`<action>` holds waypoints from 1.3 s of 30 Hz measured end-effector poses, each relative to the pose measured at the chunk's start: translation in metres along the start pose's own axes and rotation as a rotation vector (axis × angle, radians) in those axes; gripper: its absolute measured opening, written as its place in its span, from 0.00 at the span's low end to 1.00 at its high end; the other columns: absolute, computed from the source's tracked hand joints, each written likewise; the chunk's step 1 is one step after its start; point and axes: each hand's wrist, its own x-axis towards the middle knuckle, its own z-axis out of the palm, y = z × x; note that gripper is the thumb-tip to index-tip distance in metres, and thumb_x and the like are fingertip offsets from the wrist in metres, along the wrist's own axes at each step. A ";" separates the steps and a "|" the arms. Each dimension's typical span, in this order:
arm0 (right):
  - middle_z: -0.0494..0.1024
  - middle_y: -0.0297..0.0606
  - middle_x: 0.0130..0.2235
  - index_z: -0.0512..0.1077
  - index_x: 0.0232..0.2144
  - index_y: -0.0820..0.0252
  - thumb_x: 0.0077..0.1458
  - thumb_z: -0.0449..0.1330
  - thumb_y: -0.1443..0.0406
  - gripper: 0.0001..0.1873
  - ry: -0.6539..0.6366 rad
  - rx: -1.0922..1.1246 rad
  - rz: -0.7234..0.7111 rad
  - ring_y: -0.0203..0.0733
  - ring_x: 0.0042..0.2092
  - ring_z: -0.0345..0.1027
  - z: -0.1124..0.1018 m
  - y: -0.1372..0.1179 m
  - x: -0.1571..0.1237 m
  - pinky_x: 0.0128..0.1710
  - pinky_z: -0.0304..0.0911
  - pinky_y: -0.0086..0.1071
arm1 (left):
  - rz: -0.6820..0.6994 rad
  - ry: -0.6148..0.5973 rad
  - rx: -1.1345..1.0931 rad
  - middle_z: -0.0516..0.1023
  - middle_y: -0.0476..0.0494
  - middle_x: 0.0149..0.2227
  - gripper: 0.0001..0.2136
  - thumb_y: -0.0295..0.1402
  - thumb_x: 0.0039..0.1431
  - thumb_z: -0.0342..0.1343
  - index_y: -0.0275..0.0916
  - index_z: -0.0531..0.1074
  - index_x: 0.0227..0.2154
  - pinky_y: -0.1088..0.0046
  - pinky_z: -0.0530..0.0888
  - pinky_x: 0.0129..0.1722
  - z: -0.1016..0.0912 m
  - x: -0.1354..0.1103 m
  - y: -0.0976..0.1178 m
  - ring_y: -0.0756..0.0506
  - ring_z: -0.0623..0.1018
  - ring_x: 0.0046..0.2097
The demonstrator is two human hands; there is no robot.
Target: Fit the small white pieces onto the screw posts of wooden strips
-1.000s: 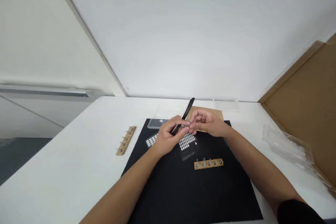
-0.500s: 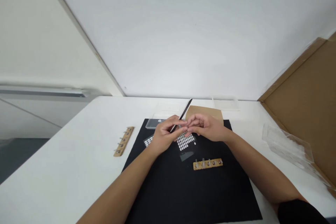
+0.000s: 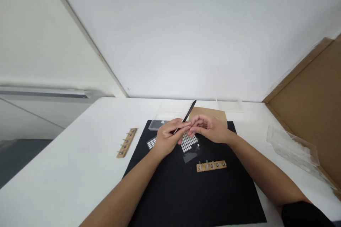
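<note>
- Two hands meet above the far half of a black mat (image 3: 191, 191); both sets of fingertips are bunched at one spot.
- Left hand (image 3: 166, 138): fingers closed round a black slender tool (image 3: 188, 112), gripped low on the shaft, probably for fine control. The free end slants up and away from the fingers.
- Right hand (image 3: 210, 129): fingers drawn narrow, tips gathered against the tool's lower end. Whether anything tiny sits between them cannot be told.
- Sheet of white ovals (image 3: 188, 143): directly beneath the fingertips, within short reach.
- Second dotted sheet (image 3: 151, 143): just left of the left knuckles.
- Pegged wooden strip (image 3: 211, 165): on the mat, nearer the person than the fingers.
- Another pegged strip (image 3: 127, 142): well left of the fingers, off the mat.
- Clear box (image 3: 157, 124) and brown card (image 3: 213, 112): just beyond the fingers.
- Clear plastic tray (image 3: 293, 149): well right of the fingers.
- White table (image 3: 66, 170), plain white wall behind, cardboard panel (image 3: 314, 106) leaning at right.
</note>
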 end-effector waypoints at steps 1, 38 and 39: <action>0.85 0.38 0.40 0.74 0.45 0.55 0.65 0.69 0.53 0.15 0.013 -0.024 0.001 0.42 0.43 0.83 0.000 0.000 0.000 0.49 0.78 0.40 | -0.008 0.007 0.000 0.75 0.53 0.23 0.08 0.31 0.65 0.69 0.46 0.88 0.45 0.78 0.71 0.20 0.000 0.000 0.000 0.56 0.70 0.17; 0.83 0.32 0.33 0.78 0.46 0.54 0.62 0.71 0.52 0.17 -0.028 0.113 -0.059 0.38 0.34 0.79 0.002 0.007 0.005 0.34 0.76 0.32 | -0.105 0.122 -0.042 0.81 0.50 0.23 0.09 0.38 0.61 0.73 0.41 0.87 0.41 0.81 0.66 0.12 0.009 -0.003 0.012 0.56 0.69 0.15; 0.83 0.32 0.33 0.78 0.46 0.54 0.62 0.72 0.52 0.17 -0.029 0.116 -0.058 0.38 0.34 0.79 0.002 0.007 0.005 0.35 0.76 0.32 | -0.103 0.120 -0.043 0.81 0.50 0.23 0.09 0.38 0.61 0.73 0.41 0.87 0.41 0.81 0.66 0.12 0.008 -0.003 0.012 0.56 0.69 0.14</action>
